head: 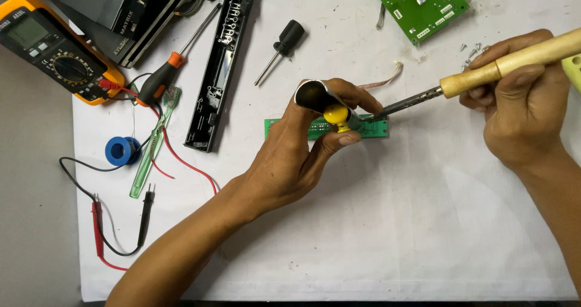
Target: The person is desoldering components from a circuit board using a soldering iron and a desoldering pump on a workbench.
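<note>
On the white-covered bench (363, 222), the left hand (290, 156) clasped a desoldering pump (327, 104) over a green circuit board (375, 127) while right-hand fingers (514, 80) gripped a soldering iron (484, 71)

Head camera, looking straight down

One close view from above the worktop (375, 222), facing down over both forearms; no second view to compare.

A green circuit strip (375, 127), a yellow-knobbed silver pump (330, 104), a tan wooden iron handle (514, 62), an orange multimeter (51, 47)
</note>
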